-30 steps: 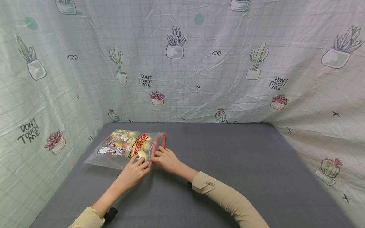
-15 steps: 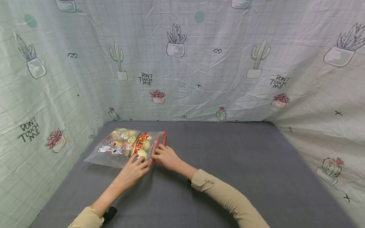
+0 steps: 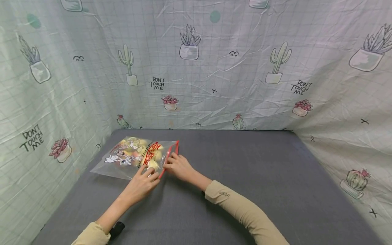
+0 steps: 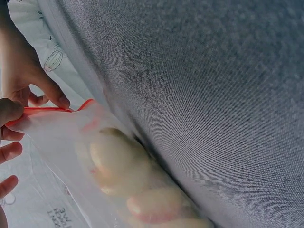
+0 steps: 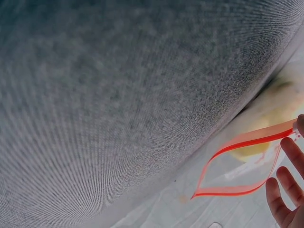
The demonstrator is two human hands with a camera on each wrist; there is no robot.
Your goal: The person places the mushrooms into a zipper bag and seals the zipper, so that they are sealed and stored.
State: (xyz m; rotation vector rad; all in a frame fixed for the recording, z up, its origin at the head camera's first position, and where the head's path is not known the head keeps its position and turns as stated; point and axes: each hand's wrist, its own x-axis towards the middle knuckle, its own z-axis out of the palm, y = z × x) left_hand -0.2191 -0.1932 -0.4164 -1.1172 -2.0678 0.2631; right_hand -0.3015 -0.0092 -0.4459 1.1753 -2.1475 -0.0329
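A clear plastic zip bag (image 3: 113, 170) with printed cartoon figures and red lettering lies at the far left of the grey table. Several round yellow and reddish things (image 4: 114, 156), perhaps fruit, show blurred through its plastic. Its red zip edge (image 3: 176, 147) faces right, and in the right wrist view the bag's mouth (image 5: 237, 171) gapes. My left hand (image 3: 143, 185) pinches the near end of that edge, some fingers spread over the bag. Farther along the edge, my right hand (image 3: 181, 169) pinches the red strip between thumb and fingers.
The grey cloth-covered table (image 3: 239, 163) extends to the right of the bag. A pale curtain (image 3: 214, 75) printed with potted plants encloses the back and sides. A small black object (image 3: 117, 230) shows beside the left cuff.
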